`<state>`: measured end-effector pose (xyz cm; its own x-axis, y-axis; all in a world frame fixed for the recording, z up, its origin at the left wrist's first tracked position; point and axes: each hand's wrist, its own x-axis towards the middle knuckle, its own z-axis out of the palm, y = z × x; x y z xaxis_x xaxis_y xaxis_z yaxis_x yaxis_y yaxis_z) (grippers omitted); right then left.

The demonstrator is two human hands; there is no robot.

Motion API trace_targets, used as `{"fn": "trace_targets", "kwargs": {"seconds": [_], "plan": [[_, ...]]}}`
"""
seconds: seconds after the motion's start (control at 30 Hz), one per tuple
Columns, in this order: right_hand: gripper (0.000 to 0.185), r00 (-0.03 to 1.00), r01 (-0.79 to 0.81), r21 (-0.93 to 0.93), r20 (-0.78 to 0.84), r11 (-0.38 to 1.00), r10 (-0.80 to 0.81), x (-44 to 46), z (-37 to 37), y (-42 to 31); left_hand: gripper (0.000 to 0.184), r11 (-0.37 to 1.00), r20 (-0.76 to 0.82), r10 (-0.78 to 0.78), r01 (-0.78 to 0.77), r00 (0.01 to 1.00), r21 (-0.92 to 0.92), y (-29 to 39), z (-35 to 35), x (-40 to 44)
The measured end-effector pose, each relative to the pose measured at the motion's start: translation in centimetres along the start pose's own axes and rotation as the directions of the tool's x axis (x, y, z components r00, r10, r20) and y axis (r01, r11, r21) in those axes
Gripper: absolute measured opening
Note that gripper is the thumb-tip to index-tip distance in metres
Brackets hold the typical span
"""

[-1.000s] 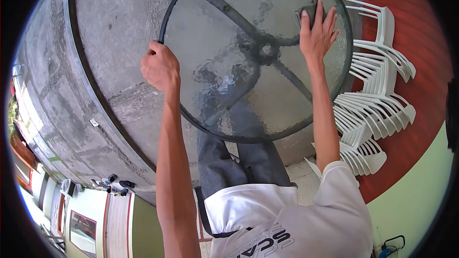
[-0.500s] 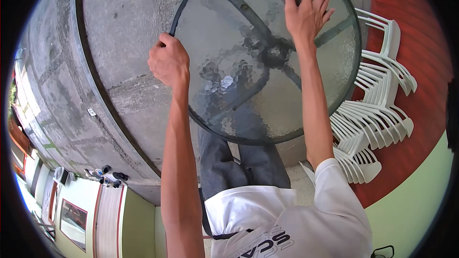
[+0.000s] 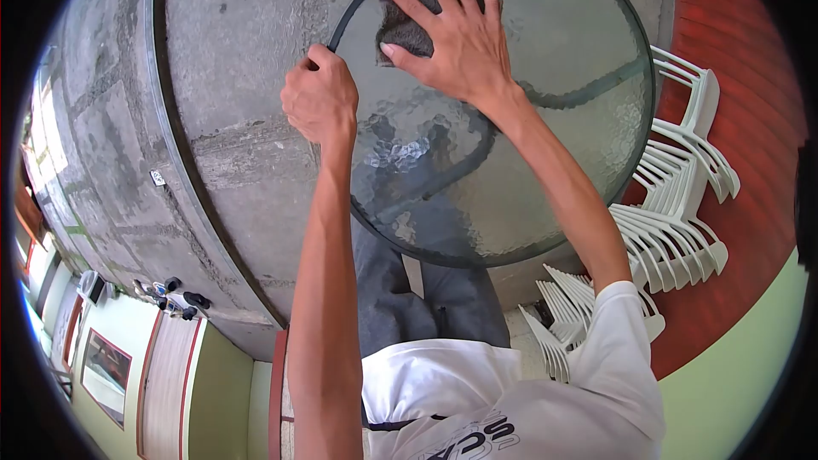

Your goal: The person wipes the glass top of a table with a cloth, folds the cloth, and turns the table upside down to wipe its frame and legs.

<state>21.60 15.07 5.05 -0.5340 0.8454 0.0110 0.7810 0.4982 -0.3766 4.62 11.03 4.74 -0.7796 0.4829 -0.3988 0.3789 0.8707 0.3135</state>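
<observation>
A round table [image 3: 579, 30] with a bubbled, see-through glass top and a dark rim stands in front of me. My left hand [image 3: 320, 100] is closed around the rim at its left side. On the upper left of the glass lies a dark grey cloth [image 3: 402, 31]. My right hand [image 3: 464, 49] presses flat on this cloth with its fingers spread, covering part of it. Through the glass, table legs show as blurred dark bars.
Stacked white plastic chairs [image 3: 673, 196] stand at the right, beside a red wavy surface [image 3: 733, 119]. Grey concrete slabs [image 3: 239, 51] stretch out at the left, crossed by a dark curved strip [image 3: 175, 119]. Several small objects [image 3: 175, 296] sit at the lower left.
My right hand has slid the cloth across the glass from the upper right to the upper left, with its fingers now spread wider. My left hand keeps its grip on the rim.
</observation>
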Motion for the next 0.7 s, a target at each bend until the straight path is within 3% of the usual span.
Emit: {"fn": "trace_targets", "kwargs": {"seconds": [0.03,0.1,0.13,0.17,0.23,0.27,0.3,0.37,0.43,0.53,0.6,0.67,0.7], "plan": [[0.075,0.978,-0.178,-0.037,-0.114,0.983,0.173,0.1,0.1,0.7,0.054,1.0,0.016,-0.003,0.003,1.0,0.0,-0.1,-0.1,0.0],[0.076,0.814,-0.514,-0.061,-0.35,0.856,0.464,1.4,0.6,2.7,0.054,1.0,0.052,-0.009,0.01,0.999,-0.013,0.1,-0.1,0.0],[0.076,0.783,-0.574,-0.098,-0.356,0.813,0.51,1.6,1.0,2.5,0.054,1.0,0.039,-0.004,0.005,0.999,-0.021,0.3,-0.1,0.0],[0.076,0.895,-0.409,-0.097,-0.238,0.907,0.378,1.1,1.5,1.9,0.054,1.0,0.029,0.003,-0.003,1.0,-0.016,0.2,-0.3,-0.1],[0.075,0.998,-0.056,-0.029,-0.003,0.998,0.056,-0.4,0.8,-1.2,0.054,1.0,0.029,0.028,-0.028,0.999,-0.009,0.0,-0.4,0.0],[0.078,0.99,-0.041,-0.028,0.136,0.999,0.045,-0.9,0.5,-1.4,0.054,0.999,0.037,0.036,-0.035,0.999,-0.011,0.0,-0.2,0.1],[0.069,0.992,-0.126,-0.128,-0.038,0.984,0.122,-1.0,0.6,-1.4,0.054,0.999,0.046,0.037,-0.036,0.998,-0.011,-0.2,-0.2,0.1],[0.056,0.896,-0.329,-0.267,-0.392,0.906,0.21,-0.9,1.2,-1.3,0.054,1.0,0.067,0.016,-0.015,0.998,-0.021,-0.3,-0.3,-0.2],[0.062,0.97,-0.207,-0.086,-0.146,0.975,0.193,-3.7,2.3,-3.7,0.054,0.999,0.056,0.014,-0.012,0.998,-0.031,-0.1,-0.6,0.0],[0.067,0.979,-0.108,0.079,0.181,0.991,0.093,-13.2,3.9,-9.3,0.054,1.0,0.06,0.016,-0.015,0.998,-0.026,-0.1,-0.3,-0.3],[0.066,0.966,-0.014,0.096,0.26,0.995,-0.011,-21.1,5.3,-11.9,0.055,1.0,0.068,0.013,-0.013,0.998,-0.01,-0.4,-0.1,0.1],[0.067,0.968,0.075,0.054,0.235,0.996,-0.086,-26.8,5.8,-11.9,0.055,1.0,0.073,0.006,-0.006,0.997,-0.003,-0.1,-0.3,0.1],[0.067,0.975,-0.021,0.056,0.224,0.998,0.008,-27.6,5.2,-10.6,0.055,1.0,0.079,0.002,-0.002,0.997,0.003,0.0,-0.2,0.0]]}}
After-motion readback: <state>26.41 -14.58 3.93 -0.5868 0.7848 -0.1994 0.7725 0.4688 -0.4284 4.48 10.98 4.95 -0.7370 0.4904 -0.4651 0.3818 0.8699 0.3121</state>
